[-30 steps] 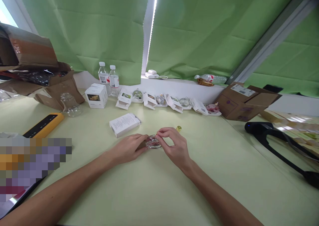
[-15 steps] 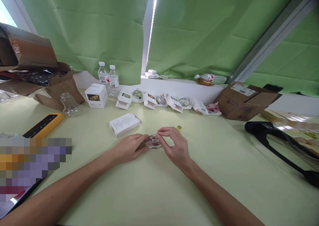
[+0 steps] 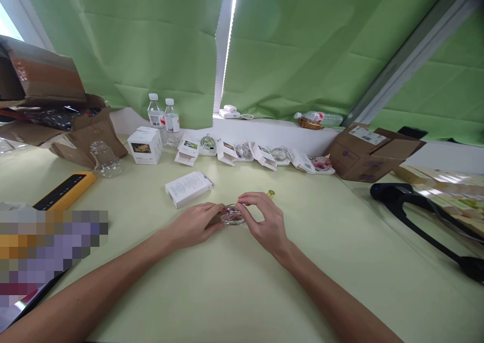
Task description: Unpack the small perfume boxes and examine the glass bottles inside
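A small clear glass bottle [image 3: 233, 216] with something reddish inside rests on the table in front of me. My left hand [image 3: 196, 224] grips its left side between thumb and fingers. Over the bottle's top right, my right hand [image 3: 266, 224] is closed in a pinch; whatever lies between those fingertips is too small to make out. Just beyond the right hand is a gold-coloured cap [image 3: 270, 194]. A white printed box [image 3: 188, 189] lies flat behind my left hand.
Along the back stand opened small white boxes [image 3: 227, 152] beside round glass bottles [image 3: 280, 154], a white box [image 3: 144, 145] and water bottles [image 3: 172, 123]. A clear jar [image 3: 106, 159] and yellow power strip [image 3: 66, 189] are left; a cardboard box [image 3: 363, 154] and black curved device [image 3: 416, 222] are right.
Both hands keep nearly the same pose around the glass bottle. The whole view has shifted very slightly; nothing else visibly differs.
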Tool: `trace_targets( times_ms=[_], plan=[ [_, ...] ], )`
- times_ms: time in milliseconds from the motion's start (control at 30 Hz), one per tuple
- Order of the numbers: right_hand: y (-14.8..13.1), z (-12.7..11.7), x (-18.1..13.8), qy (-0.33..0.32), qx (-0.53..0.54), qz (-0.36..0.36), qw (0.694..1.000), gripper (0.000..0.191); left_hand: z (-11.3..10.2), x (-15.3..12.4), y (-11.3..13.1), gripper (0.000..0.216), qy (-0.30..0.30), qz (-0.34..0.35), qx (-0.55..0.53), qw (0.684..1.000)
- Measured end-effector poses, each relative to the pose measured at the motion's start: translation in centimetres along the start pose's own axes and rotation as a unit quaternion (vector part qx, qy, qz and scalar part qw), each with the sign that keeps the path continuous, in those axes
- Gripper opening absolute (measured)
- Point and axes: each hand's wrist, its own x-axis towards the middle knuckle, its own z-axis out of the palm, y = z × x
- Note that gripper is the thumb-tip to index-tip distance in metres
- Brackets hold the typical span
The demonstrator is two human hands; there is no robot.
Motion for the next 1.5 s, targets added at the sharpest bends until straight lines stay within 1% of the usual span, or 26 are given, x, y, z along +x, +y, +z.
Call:
trace_targets(
  times_ms=[333,500,733,900,1000,1167,1367,1500],
  plan=[
    [0.2,-0.1,-0.1,-0.002,0.007,-0.007,1.000,0.016,0.2,-0.1,-0.3,0.031,0.005,0.005,0.000,1.000],
    [0.1,-0.3,0.2,0.000,0.000,-0.011,1.000,0.016,0.1,-0.1,-0.3,0.028,0.000,0.001,0.004,1.000],
    [1.2,-0.6,0.4,-0.007,-0.055,0.027,0.998,0.012,0.2,-0.1,-0.3,0.029,0.001,-0.002,0.018,1.000],
    [2.3,-0.7,0.2,-0.047,-0.111,0.075,0.990,0.016,0.4,-0.2,-0.4,0.032,0.005,0.000,0.023,1.000],
    [2.8,-0.5,-0.1,-0.079,-0.134,0.095,0.983,0.021,0.4,-0.2,-0.4,0.030,0.008,0.001,0.017,1.000],
    [3.1,-0.5,-0.3,-0.137,-0.141,0.134,0.971,0.034,0.3,-0.2,-0.3,0.030,0.005,-0.001,0.019,1.000],
    [2.8,-0.6,-0.2,-0.165,-0.149,0.172,0.960,0.038,0.4,-0.2,-0.5,0.031,-0.001,0.001,0.023,1.000],
    [3.0,-0.6,-0.2,-0.210,-0.154,0.193,0.946,0.044,0.4,-0.3,-0.5,0.032,-0.003,0.002,0.027,1.000]
  ],
)
